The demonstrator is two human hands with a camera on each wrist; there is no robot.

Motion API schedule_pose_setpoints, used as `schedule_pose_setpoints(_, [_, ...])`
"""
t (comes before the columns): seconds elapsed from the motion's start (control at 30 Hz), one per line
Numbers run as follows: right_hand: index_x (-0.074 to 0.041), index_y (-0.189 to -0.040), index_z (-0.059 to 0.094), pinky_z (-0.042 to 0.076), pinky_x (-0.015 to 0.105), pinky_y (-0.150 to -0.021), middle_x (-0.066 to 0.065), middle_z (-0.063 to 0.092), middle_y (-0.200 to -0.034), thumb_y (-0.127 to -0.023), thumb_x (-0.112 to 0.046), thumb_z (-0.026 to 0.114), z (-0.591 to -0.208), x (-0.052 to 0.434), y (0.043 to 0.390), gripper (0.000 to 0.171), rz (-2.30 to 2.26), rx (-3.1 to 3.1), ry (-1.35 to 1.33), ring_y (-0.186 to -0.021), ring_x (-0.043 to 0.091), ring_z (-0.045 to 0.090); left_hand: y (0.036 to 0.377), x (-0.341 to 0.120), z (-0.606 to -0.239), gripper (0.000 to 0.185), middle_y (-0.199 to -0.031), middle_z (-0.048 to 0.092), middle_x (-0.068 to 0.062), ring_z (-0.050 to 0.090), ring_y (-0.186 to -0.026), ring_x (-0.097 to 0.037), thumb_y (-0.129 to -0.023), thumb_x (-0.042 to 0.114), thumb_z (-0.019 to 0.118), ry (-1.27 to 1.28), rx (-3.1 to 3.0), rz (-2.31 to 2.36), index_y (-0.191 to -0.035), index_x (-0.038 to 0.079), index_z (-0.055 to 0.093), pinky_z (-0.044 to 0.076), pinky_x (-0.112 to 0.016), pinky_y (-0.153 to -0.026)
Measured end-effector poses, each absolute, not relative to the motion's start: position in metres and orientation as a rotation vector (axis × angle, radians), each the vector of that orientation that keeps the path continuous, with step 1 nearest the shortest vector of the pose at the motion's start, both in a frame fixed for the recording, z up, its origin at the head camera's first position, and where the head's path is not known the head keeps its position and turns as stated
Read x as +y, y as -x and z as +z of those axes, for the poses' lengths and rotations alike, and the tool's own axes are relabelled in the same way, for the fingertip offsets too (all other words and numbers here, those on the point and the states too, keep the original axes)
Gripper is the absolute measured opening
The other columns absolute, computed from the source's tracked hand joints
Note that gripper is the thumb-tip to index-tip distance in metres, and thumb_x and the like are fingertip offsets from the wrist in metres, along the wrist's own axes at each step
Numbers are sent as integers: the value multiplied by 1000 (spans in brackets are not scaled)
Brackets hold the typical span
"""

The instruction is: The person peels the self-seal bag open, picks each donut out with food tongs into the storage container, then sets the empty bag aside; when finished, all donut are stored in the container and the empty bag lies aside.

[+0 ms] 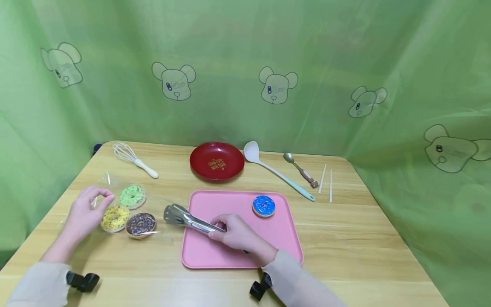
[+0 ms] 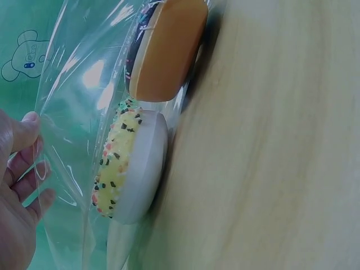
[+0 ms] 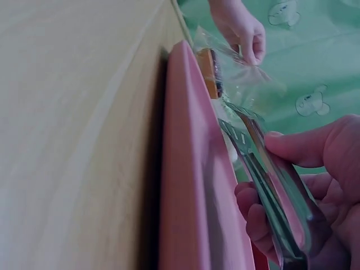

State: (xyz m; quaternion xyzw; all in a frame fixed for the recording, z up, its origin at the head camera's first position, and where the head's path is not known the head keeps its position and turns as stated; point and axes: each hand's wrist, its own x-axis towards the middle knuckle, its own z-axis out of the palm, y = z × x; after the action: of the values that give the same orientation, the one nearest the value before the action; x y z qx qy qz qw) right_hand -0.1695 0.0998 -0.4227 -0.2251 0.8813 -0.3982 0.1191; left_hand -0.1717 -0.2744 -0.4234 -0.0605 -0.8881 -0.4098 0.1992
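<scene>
Three donuts (image 1: pixel 129 211) lie bagged at nine o'clock; left hand (image 1: pixel 85 212) pinches the plastic bag (image 2: pixel 73 112), right hand (image 1: pixel 238 233) grips steel tongs (image 1: pixel 184 217).

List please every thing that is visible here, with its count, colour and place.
table: 1, light wood, under everything
tray: 1, pink, centre front
doughnut on tray: 1, blue
plastic bag: 1, clear, left
doughnuts in bag: 3, green, yellow, brown
tongs: 1, metal, over tray's left edge
plate: 1, red, behind tray
ladle: 1, white, right of plate
spoon: 1, metal, beside ladle
chopsticks: 2, pale, far right
whisk: 1, white, back left
curtain: green, behind
left hand: pinches bag
right hand: grips tongs
</scene>
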Motion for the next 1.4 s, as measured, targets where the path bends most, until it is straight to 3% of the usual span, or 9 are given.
schedule_pose_setpoints(0.33, [-10,-96,68,43,21,-49,-4,56,-68,-79,-23,74,-424,79,175,22,-1154,2497,669,-57,8,49,172,-276,-425,15,-100,54,-19,43,-103,-35,-94,13,55,192,-2511,-1139,-96,-2,57,34,-66,-87])
schedule_pose_setpoints(0.57, [-6,-93,70,47,22,-54,-1,63,-72,-80,-21,72,-425,73,184,21,-1289,2304,601,-60,9,55,172,-277,-426,17,-100,55,-21,43,-107,-43,-94,15,54,200,-2539,-1170,-96,-2,56,31,-68,-90])
schedule_pose_setpoints(1.07, [-4,-98,68,48,27,-43,9,65,-72,-82,-16,71,-428,62,201,21,-1361,2011,505,-50,17,56,176,-276,-435,5,-96,58,-17,45,-100,-35,-91,7,58,288,-2543,-1103,-90,3,59,35,-65,-85])
schedule_pose_setpoints(1.4, [-3,-100,68,48,27,-42,9,64,-73,-82,-14,70,-432,64,202,21,-1452,1983,450,-49,17,55,174,-285,-440,17,-101,57,-23,44,-104,-42,-93,16,57,197,-2605,-1118,-94,0,58,29,-69,-88])
